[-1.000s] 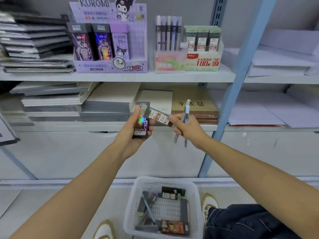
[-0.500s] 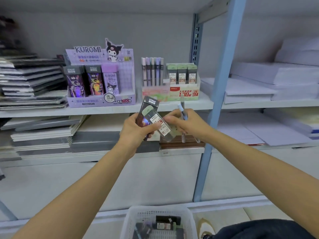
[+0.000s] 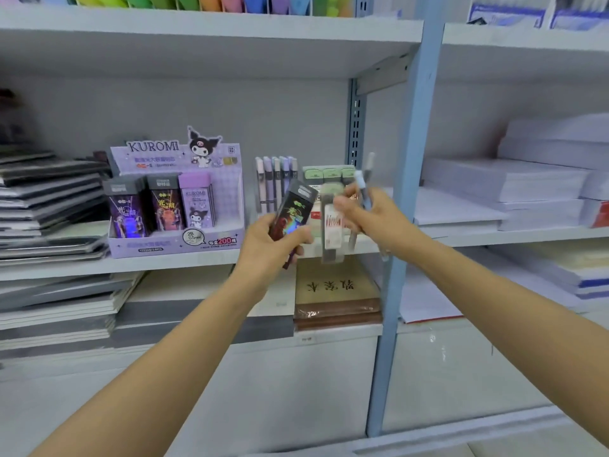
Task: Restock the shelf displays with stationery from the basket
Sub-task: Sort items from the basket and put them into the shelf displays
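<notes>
Kuromi display [image 3: 174, 239] sits on the shelf [image 3: 66, 267], left of the grip. Next, left hand [image 3: 263, 249] wraps tilted dark lead box [image 3: 296, 209], thumb across front. Just right, right hand [image 3: 375, 216] pinches blurred lead case [image 3: 331, 232], two pens [image 3: 362, 184] clamped in curled fingers, green cases [image 3: 329, 174] behind.

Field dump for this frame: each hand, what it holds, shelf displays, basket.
left: left hand grips a dark box, tilted
right: right hand holds pens and a grey case; blurred
displays: Kuromi display, pen display and green boxes, side by side on the shelf
basket: not in view
</notes>
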### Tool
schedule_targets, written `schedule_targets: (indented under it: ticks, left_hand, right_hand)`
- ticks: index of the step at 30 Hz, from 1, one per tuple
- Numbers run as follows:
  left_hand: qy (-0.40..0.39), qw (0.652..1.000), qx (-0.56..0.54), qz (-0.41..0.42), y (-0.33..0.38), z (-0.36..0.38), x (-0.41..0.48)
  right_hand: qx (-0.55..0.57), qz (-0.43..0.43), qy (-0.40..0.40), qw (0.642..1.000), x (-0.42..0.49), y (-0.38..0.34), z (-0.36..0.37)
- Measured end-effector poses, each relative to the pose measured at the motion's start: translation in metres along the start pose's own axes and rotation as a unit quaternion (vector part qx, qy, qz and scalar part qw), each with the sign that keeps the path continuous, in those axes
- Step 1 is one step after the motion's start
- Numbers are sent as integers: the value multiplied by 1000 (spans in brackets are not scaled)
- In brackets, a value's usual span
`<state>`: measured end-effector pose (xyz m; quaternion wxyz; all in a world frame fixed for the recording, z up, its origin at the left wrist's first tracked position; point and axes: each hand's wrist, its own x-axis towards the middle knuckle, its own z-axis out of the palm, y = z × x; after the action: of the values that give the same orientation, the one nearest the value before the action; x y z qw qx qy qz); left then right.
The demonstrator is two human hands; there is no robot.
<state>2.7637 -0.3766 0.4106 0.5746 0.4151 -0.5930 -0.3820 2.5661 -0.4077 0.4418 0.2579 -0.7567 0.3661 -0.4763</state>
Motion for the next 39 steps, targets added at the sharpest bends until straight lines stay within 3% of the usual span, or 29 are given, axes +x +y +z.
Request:
schedule_targets:
  ticks: [6,13,20,26,39]
  left_hand:
    - [49,998,-17,30,-1,-15,26]
    - [57,998,-23,31,-5,-19,38]
    - [45,998,-30,35,-6,-24,40]
    - [45,998,-31,34,-4,-24,40]
    - [50,998,-26,18,-4,-29,43]
  right_hand:
    - [25,14,108,994,53,-15,-28]
    - [16,90,83,992,80,-13,-17]
    - [85,76,137,984,90,-20,-15]
    - [29,112,69,991,86,-11,-4]
    - [15,134,91,987,97,-2,-7]
